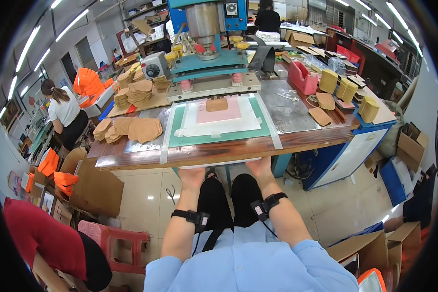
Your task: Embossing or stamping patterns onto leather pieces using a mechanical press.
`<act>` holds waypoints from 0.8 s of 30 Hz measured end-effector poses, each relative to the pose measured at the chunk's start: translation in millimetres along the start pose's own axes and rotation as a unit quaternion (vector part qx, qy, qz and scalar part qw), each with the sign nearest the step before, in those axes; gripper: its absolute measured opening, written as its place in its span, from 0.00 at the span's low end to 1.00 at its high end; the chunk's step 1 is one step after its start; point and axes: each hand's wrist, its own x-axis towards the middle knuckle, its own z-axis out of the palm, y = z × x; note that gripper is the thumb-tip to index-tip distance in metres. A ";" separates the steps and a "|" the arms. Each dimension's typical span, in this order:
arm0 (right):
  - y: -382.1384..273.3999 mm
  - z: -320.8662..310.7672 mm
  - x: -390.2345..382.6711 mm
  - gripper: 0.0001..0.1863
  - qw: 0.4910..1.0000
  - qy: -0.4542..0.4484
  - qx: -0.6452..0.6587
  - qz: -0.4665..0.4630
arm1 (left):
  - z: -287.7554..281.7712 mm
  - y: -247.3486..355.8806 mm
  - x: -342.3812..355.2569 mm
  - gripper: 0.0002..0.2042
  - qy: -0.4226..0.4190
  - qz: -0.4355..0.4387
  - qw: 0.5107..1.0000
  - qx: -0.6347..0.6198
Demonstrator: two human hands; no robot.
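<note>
My left hand (pixel 192 177) and my right hand (pixel 259 168) reach under the front edge of the wooden worktable (pixel 126 159). The tabletop hides the fingers of both. Between them, a thin white edge (pixel 220 164) shows just below the table rim; whether I grip it is hidden. Above, a press (pixel 207 73) with a blue-green plate stands over a green mat (pixel 258 132) taped to the table. White sheets (pixel 246 120) and a pink sheet (pixel 224 115) lie on the mat. A tan leather-like piece (pixel 217 105) rests on the pink sheet, partly beneath the press.
Stacks of tan pieces (pixel 140 129) lie at the left, more bundles (pixel 346 90) at the right beside a pink tape dispenser (pixel 302 78). A red plastic stool (pixel 124 243) and a person in a red top (pixel 51 238) are at lower left. Cardboard boxes (pixel 102 187) stand on the floor.
</note>
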 end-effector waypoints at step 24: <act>3.0 19.8 -7.6 0.24 0.999 0.026 0.024 -0.041 | 16.9 -5.9 9.1 0.21 0.062 0.031 0.996 0.057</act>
